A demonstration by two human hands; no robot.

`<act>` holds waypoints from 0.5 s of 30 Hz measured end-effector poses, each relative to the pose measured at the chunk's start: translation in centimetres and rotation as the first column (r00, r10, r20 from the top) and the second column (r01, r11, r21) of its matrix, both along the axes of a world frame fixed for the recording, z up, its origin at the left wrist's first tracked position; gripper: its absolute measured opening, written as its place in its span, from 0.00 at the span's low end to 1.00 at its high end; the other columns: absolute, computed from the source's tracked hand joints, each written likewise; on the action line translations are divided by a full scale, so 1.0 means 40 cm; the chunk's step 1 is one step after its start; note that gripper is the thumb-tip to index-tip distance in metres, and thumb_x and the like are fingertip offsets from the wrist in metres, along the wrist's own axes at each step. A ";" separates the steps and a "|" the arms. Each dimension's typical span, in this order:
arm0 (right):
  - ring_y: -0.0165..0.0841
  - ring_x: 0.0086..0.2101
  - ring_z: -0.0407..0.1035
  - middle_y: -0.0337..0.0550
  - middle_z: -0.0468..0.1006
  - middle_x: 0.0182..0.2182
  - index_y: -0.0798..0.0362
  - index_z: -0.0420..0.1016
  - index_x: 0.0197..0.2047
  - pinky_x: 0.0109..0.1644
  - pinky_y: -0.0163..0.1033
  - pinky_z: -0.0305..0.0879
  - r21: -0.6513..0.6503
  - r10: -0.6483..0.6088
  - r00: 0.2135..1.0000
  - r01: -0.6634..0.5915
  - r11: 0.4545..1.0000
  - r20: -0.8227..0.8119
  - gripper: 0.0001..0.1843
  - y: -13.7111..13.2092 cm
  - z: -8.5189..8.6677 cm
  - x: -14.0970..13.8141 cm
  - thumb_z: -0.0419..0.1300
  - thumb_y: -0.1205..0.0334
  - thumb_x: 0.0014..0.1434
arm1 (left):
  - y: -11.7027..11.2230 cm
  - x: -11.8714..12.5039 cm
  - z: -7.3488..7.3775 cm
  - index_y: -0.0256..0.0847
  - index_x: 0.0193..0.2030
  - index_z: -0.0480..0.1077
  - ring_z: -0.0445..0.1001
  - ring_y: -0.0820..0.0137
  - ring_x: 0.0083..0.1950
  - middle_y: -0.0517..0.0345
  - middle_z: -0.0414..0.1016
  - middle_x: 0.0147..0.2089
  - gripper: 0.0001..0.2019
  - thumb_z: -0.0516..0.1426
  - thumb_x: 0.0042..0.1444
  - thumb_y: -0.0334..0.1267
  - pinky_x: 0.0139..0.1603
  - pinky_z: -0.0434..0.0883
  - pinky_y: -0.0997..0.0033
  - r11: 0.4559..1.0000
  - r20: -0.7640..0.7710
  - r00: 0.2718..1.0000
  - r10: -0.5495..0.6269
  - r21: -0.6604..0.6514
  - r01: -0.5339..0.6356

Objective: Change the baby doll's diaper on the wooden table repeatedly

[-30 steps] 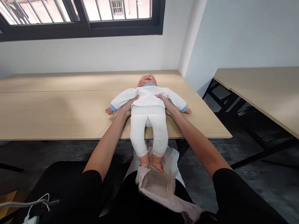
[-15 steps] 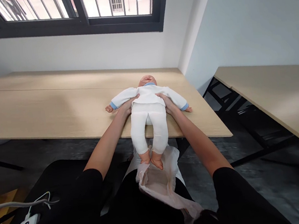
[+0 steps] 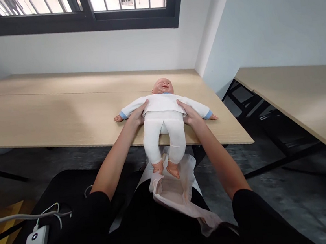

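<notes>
partly past the table edge [image 3: 64, 144], doll [image 3: 163, 104] between hands [image 3: 138, 114] [image 3: 190, 112]

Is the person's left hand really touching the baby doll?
Touching. The head view shows it: the thumb of the left hand lies over the side of the baby doll, on its white top.

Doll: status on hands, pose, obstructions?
Left hand and right hand gripping doll at torso sides. Face-up, lower end overhanging table. Crumpled plastic below; nothing visible blocking hands.
</notes>
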State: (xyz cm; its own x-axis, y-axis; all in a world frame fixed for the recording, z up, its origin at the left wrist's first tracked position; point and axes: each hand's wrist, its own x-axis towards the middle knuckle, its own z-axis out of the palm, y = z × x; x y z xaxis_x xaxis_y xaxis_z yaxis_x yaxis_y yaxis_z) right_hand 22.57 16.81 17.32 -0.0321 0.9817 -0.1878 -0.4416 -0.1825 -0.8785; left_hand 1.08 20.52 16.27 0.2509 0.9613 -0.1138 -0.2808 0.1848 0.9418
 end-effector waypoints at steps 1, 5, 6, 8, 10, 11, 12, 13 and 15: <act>0.35 0.47 0.76 0.44 0.81 0.47 0.54 0.74 0.50 0.55 0.39 0.74 0.033 -0.016 1.000 0.015 0.999 0.009 0.13 -0.025 -0.008 0.005 0.61 0.59 0.63 | -0.023 -0.006 -0.003 0.30 0.52 0.72 0.76 0.60 0.54 0.47 0.82 0.42 0.25 0.56 0.65 0.54 0.60 0.71 0.62 1.000 0.011 1.000 -0.005 -0.013 0.005; 0.40 0.58 0.69 0.48 0.73 0.60 0.52 0.68 0.59 0.62 0.43 0.71 0.159 -0.082 0.979 0.052 0.986 0.188 0.32 -0.133 -0.046 0.017 0.70 0.52 0.54 | -0.137 -0.017 -0.011 0.34 0.64 0.64 0.74 0.56 0.59 0.43 0.76 0.57 0.35 0.65 0.55 0.53 0.59 0.73 0.60 0.996 0.045 0.996 0.073 0.057 -0.075; 0.41 0.60 0.67 0.50 0.70 0.62 0.52 0.65 0.62 0.63 0.46 0.69 0.190 -0.113 0.963 0.067 0.980 0.245 0.38 -0.160 -0.054 0.015 0.71 0.51 0.52 | -0.166 -0.017 -0.011 0.37 0.69 0.58 0.73 0.56 0.62 0.42 0.73 0.62 0.41 0.67 0.53 0.51 0.61 0.72 0.59 0.989 0.026 0.993 0.111 0.094 -0.113; 0.43 0.62 0.64 0.53 0.66 0.64 0.52 0.59 0.67 0.66 0.51 0.66 0.283 -0.192 0.916 0.092 0.955 0.351 0.47 -0.213 -0.062 0.009 0.72 0.48 0.50 | -0.220 -0.016 -0.006 0.42 0.74 0.46 0.69 0.54 0.66 0.41 0.64 0.69 0.53 0.71 0.48 0.47 0.63 0.71 0.56 0.977 -0.082 0.985 0.152 0.161 -0.137; 0.44 0.63 0.63 0.55 0.64 0.65 0.51 0.59 0.67 0.67 0.53 0.64 0.413 -0.309 0.842 0.116 0.903 0.441 0.45 -0.272 -0.065 0.003 0.70 0.46 0.52 | -0.274 -0.020 0.000 0.44 0.74 0.44 0.65 0.53 0.69 0.41 0.59 0.72 0.56 0.72 0.45 0.44 0.65 0.69 0.57 0.965 -0.207 0.966 0.155 0.241 -0.104; 0.43 0.62 0.64 0.54 0.65 0.64 0.50 0.61 0.65 0.66 0.53 0.64 0.485 -0.389 0.788 0.133 0.864 0.477 0.39 -0.304 -0.067 0.004 0.68 0.46 0.55 | -0.304 -0.024 0.003 0.44 0.73 0.48 0.64 0.54 0.69 0.42 0.58 0.72 0.53 0.72 0.45 0.43 0.65 0.68 0.59 0.954 -0.250 0.956 0.156 0.288 -0.081; 0.42 0.59 0.67 0.53 0.68 0.61 0.50 0.65 0.61 0.65 0.51 0.65 0.555 -0.469 0.729 0.146 0.819 0.500 0.32 -0.337 -0.071 0.007 0.66 0.47 0.58 | -0.336 -0.029 0.004 0.44 0.71 0.54 0.64 0.55 0.69 0.43 0.59 0.72 0.48 0.71 0.46 0.44 0.65 0.69 0.61 0.937 -0.275 0.947 0.169 0.342 -0.068; 0.40 0.54 0.70 0.52 0.72 0.55 0.51 0.68 0.56 0.60 0.49 0.68 0.612 -0.536 0.668 0.151 0.776 0.516 0.24 -0.372 -0.080 0.013 0.63 0.48 0.61 | -0.372 -0.036 0.003 0.44 0.67 0.60 0.66 0.56 0.68 0.44 0.62 0.69 0.40 0.69 0.49 0.46 0.63 0.70 0.63 0.916 -0.300 0.931 0.208 0.394 -0.078; 0.36 0.40 0.72 0.46 0.75 0.39 0.51 0.71 0.42 0.48 0.43 0.71 0.666 -0.608 0.549 0.120 0.736 0.573 0.13 -0.443 -0.115 0.035 0.60 0.49 0.64 | -0.444 -0.054 -0.007 0.42 0.54 0.70 0.73 0.61 0.58 0.48 0.71 0.59 0.22 0.63 0.56 0.48 0.56 0.72 0.65 0.848 -0.352 0.860 0.369 0.507 -0.157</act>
State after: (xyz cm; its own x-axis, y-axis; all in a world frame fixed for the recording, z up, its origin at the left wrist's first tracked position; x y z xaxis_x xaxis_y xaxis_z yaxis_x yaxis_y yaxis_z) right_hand 23.97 -0.93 12.72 0.2555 0.7980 0.5458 0.4624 0.3949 -0.7939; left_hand -1.08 2.75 16.00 0.0100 0.9509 0.3092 0.1865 -0.3055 0.9337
